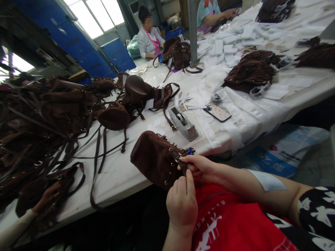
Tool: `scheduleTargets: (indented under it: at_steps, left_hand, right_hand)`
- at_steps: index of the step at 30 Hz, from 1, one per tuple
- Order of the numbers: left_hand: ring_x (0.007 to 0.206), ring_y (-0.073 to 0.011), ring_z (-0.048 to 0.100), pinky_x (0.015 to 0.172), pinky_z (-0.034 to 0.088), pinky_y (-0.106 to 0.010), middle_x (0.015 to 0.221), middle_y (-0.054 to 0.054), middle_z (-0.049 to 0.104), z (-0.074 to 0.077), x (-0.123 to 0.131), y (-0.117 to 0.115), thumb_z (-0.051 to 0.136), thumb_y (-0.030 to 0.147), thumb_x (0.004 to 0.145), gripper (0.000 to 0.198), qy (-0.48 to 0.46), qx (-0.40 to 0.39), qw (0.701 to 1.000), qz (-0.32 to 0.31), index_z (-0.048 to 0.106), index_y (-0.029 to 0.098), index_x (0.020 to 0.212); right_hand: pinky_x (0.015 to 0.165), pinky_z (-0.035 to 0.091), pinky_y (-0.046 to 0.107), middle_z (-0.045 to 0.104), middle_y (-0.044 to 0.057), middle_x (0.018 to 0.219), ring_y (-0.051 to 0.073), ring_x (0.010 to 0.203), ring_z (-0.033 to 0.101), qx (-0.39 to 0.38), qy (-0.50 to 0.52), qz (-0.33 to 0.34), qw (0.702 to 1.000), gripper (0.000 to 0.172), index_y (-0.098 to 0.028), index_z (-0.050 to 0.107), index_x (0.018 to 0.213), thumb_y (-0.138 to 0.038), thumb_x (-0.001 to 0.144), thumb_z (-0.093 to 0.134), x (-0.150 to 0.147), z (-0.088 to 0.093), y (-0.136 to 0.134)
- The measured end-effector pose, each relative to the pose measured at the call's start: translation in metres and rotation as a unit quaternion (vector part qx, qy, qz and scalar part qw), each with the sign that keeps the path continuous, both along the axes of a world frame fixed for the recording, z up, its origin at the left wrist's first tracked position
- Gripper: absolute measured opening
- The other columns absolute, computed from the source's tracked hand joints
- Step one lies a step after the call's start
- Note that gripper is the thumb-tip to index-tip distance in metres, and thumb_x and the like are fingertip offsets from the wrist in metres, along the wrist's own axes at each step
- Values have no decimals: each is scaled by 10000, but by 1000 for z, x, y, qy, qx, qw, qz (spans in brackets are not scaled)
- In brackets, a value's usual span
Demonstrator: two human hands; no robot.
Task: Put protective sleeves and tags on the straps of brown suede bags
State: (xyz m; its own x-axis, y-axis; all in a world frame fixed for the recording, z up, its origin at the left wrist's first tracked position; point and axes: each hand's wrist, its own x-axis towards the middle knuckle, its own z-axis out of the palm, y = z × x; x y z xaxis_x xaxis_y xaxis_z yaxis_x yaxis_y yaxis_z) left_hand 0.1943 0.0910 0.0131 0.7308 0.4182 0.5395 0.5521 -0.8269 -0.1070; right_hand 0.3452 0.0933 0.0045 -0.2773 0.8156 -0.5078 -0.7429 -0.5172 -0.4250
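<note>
A dark brown bucket bag [154, 157] lies on its side at the table's near edge, its rounded base toward the left. Small gold eyelets and rings show along its upper part. My right hand [197, 167] is closed on a short brown strap [182, 165] by the bag's mouth, thumb on top near a gold fitting. From below, my left hand [182, 200] pinches the same strap's end between thumb and forefinger. Something small and blue [190, 151] sits just behind my right fingers. The bag's mouth is partly hidden by my hands.
A tape dispenser [183, 123] and a phone [217, 112] lie beyond the bag. Brown bags [52, 108] with trailing straps are heaped at left, where another person's hand [49, 195] holds one. Fringed brown pieces [251, 71] lie at right. Two co-workers sit across the table.
</note>
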Motion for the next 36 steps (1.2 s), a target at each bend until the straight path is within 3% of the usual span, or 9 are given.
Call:
scheduleTargets:
  at_steps: [10, 14, 17, 20, 22, 24, 26, 29, 36]
  left_hand:
    - [606, -160, 595, 552, 417, -276, 738, -40, 668, -8, 0, -4, 557, 136, 862, 321, -55, -41, 998, -4, 597, 187, 1176]
    - [698, -156, 636, 635, 473, -259, 789, -46, 686, 4, -5, 10, 549, 162, 876, 252, -140, -149, 979, 1, 638, 204, 1109]
    - [754, -151, 643, 657, 491, -252, 871, -55, 704, 13, -15, 48, 547, 277, 888, 212, -275, -301, 909, 90, 677, 213, 1044]
    - [428, -60, 465, 394, 315, -168, 607, 21, 625, 14, -28, 103, 577, 404, 855, 309, -447, -468, 745, 161, 684, 174, 1031]
    - [431, -36, 483, 389, 303, -135, 626, 24, 639, 11, -34, 136, 625, 374, 821, 290, -530, -518, 650, 168, 684, 153, 1000]
    - [524, -57, 596, 431, 375, -129, 728, -9, 690, 7, -37, 161, 635, 317, 817, 236, -567, -553, 586, 172, 675, 147, 976]
    - [617, -97, 667, 483, 445, -151, 783, -40, 710, 3, -36, 176, 619, 275, 834, 191, -573, -578, 555, 170, 663, 138, 960]
    - [647, -122, 692, 515, 487, -173, 770, -54, 710, -5, -32, 185, 596, 237, 857, 154, -571, -596, 540, 164, 649, 124, 947]
    - [582, -91, 668, 523, 497, -167, 714, -21, 691, -22, -41, 190, 569, 222, 888, 107, -579, -615, 503, 182, 624, 135, 917]
  right_hand:
    - [313, 100, 172, 175, -111, 345, 66, 341, 63, -22, 85, 22, 996, 319, -131, 604, 792, -331, 915, 388, 2, 14, 1]
    - [337, 105, 173, 220, -113, 374, 50, 352, 111, 40, 19, 6, 999, 306, -135, 600, 766, -402, 878, 500, 1, 5, 1]
    - [358, 114, 185, 256, -108, 400, 40, 368, 162, 119, -137, -22, 983, 363, -112, 645, 768, -469, 815, 594, 1, -4, 4]
    - [391, 204, 187, 387, -76, 457, 42, 405, 288, 144, -278, -35, 949, 380, -103, 675, 788, -478, 732, 673, 2, -13, 9]
    - [460, 320, 199, 510, -31, 554, 69, 489, 424, 158, -327, -44, 931, 374, -117, 661, 757, -486, 700, 684, 4, -19, 13]
    - [555, 398, 233, 568, -5, 628, 107, 585, 501, 179, -383, -58, 904, 361, -135, 636, 711, -495, 711, 652, 6, -27, 17]
    - [607, 411, 255, 561, -8, 621, 124, 614, 505, 192, -460, -65, 865, 334, -147, 620, 672, -474, 742, 609, 10, -37, 18]
    - [622, 398, 266, 547, -6, 602, 136, 617, 494, 182, -545, -52, 817, 313, -156, 616, 648, -435, 775, 554, 17, -50, 18]
    - [621, 406, 287, 551, 4, 603, 168, 627, 505, 129, -589, -60, 796, 282, -170, 607, 649, -425, 757, 555, 26, -62, 13]
